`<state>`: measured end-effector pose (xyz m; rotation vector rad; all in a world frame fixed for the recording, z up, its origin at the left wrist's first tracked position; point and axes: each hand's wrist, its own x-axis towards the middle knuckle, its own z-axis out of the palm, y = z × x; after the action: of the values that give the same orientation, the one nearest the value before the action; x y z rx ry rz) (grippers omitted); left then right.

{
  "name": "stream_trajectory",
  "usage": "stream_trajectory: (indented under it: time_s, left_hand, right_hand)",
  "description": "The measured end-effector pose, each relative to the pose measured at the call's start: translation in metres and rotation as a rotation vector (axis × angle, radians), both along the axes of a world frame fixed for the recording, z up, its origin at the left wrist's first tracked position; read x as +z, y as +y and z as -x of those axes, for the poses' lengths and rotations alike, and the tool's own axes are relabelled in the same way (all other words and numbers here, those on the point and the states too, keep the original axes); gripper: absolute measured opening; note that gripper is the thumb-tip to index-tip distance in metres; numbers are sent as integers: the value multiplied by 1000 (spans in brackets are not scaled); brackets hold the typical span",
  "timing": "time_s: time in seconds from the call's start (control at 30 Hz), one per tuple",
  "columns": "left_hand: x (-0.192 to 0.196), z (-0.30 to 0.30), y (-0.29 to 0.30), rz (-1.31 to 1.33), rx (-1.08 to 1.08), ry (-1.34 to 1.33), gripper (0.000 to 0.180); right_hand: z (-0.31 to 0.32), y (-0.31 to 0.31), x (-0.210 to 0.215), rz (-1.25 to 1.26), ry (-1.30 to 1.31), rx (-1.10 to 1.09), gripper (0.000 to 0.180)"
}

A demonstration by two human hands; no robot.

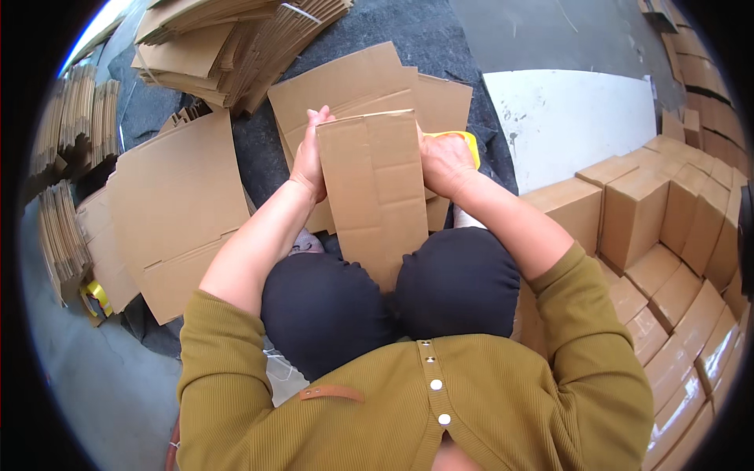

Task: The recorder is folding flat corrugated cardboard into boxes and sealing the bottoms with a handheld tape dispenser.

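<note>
While the person sits over the floor, one folded cardboard box (375,192) stands between the knees. Left hand (309,153): grasping the box's left edge. Right hand (444,163): clenched on a yellow tape dispenser (463,141) at its right edge. Flat cardboard sheets (173,204) left; taped boxes (660,235) stacked right.

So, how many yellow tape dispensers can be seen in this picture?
2. One yellow tape dispenser is partly hidden behind the right hand; the other dispenser lies on the floor at the far left. Others may be hidden under cardboard.
</note>
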<state>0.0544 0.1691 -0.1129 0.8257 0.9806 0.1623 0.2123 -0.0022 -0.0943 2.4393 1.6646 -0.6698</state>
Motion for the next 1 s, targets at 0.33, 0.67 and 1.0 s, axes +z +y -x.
stream_trajectory:
  time_s: [0.33,0.67,1.0]
  left_hand:
    - [53,61,42,-1038,-482,415,39]
    - [285,76,-81,-1516,-1470,307,36]
    - [92,61,-139,-1615,-922,609,87]
  right_hand:
    - [-71,-43,95,-331,25,-474,39]
    - [-61,-61,262,-858,263,-325,33]
    - [13,-51,277,-848,440,-166,31]
